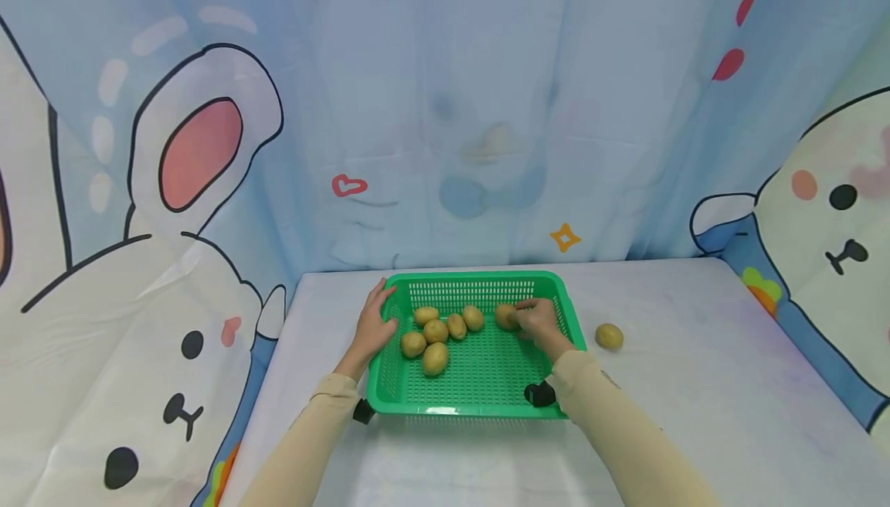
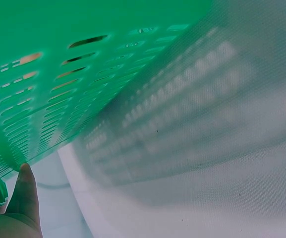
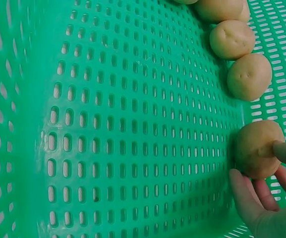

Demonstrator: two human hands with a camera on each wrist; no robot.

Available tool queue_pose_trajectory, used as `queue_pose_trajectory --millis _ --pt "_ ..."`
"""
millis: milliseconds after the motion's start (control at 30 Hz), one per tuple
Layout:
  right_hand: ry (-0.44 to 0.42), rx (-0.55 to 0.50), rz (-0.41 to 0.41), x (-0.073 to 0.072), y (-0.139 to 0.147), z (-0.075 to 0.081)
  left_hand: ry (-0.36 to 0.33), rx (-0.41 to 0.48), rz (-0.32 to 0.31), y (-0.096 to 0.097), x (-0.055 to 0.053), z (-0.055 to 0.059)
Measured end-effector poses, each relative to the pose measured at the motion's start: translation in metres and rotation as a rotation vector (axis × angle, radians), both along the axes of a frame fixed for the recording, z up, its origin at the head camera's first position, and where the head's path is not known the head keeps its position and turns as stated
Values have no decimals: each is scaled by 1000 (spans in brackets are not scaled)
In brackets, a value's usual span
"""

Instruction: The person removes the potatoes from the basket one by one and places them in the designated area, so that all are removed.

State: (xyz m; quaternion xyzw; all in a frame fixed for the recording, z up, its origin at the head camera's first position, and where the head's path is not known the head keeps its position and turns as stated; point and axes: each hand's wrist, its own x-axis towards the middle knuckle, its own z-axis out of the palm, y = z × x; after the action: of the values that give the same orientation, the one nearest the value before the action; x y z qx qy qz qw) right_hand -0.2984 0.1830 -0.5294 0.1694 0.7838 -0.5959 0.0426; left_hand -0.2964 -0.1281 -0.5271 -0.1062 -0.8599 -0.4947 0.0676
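A green plastic basket [image 1: 480, 383] with slotted walls stands on the table. My left hand [image 1: 373, 327] holds its left rim, thumb at the inner side and fingers along the outside; the left wrist view shows a finger [image 2: 25, 196] against the slotted outer wall. Inside the basket, toward the back right, my right hand [image 1: 541, 321] grips a potato [image 3: 256, 141] between thumb and fingers, close to the basket floor. Several other potatoes [image 1: 436, 331] lie grouped in the left half of the basket. One more potato [image 1: 609, 336] rests on the table, right of the basket.
The white-covered table [image 1: 695, 383] extends to both sides of the basket. Behind it hangs a light blue curtain [image 1: 487, 105] printed with cartoon animals. Dark wrist-worn pieces [image 1: 540, 393] show by the sleeves.
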Motion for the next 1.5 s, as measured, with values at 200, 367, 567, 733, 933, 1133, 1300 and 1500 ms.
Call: queue_pose_trajectory --millis 200,367,567,733,933,1133,1300,1500 --pt "-14 2 10 0 -2 -2 17 1 -7 -1 -1 -3" --pt "-9 5 20 -2 -5 -2 57 39 -25 -2 -1 -6" --pt "-23 12 38 -3 -6 0 100 37 -37 -2 -1 -6" --pt "-18 25 61 -1 -6 6 40 10 -18 0 -1 -1" --pt "0 61 99 0 -8 16 14 -1 -10 1 1 0" --pt "15 17 120 2 -11 31 16 -17 -6 0 1 0" --pt "36 -22 162 6 -8 42 22 -15 -5 -1 1 0" --pt "48 -64 172 6 3 56 26 -23 -12 1 2 1"
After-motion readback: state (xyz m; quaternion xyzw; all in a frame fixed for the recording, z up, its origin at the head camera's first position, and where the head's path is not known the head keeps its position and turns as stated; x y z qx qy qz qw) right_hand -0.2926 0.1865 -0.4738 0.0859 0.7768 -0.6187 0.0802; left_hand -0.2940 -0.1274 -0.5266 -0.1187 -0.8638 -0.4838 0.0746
